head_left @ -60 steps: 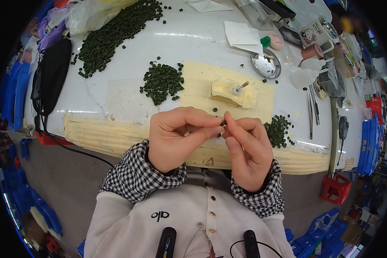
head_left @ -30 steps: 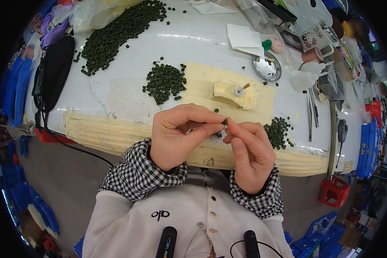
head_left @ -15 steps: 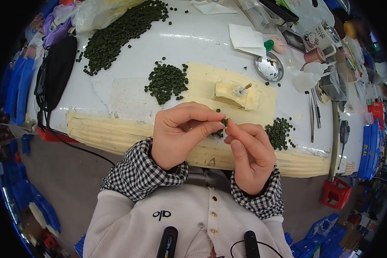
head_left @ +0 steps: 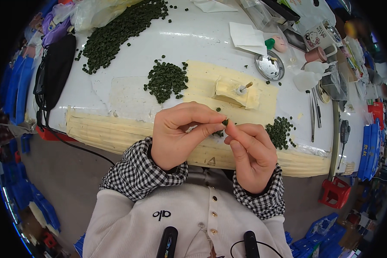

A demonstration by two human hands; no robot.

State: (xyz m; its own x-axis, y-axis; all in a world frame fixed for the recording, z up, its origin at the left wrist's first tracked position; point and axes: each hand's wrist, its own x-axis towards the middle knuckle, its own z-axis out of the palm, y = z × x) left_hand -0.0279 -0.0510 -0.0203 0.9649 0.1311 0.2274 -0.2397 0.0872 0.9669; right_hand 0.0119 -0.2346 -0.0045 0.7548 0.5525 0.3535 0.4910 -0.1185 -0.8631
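Between the thumb and index finger of my left hand (head_left: 176, 135) is a small dark green piece (head_left: 225, 122), pinched near its tip. My right hand (head_left: 254, 152) is curled close beside it, with its index fingertip against the piece. Whether its thumb and other fingers hold anything is hidden. A few similar green pieces (head_left: 218, 133) lie partly covered beneath my hands. One pile of green pieces (head_left: 167, 81) is beyond my left hand, and a smaller pile (head_left: 280, 132) lies right of my right hand.
Past my hands, a cream block (head_left: 230, 93) with an upright pin rests on a yellowish sheet (head_left: 198, 77). A large green heap (head_left: 120, 36) spreads at the far left. At the right are a round metal dish (head_left: 269, 66), tweezers (head_left: 312, 118) and a mug (head_left: 320, 36).
The green piece between my fingers has turned slightly and shows more of its side. My right hand has shifted very slightly to the right; my left hand is almost still.
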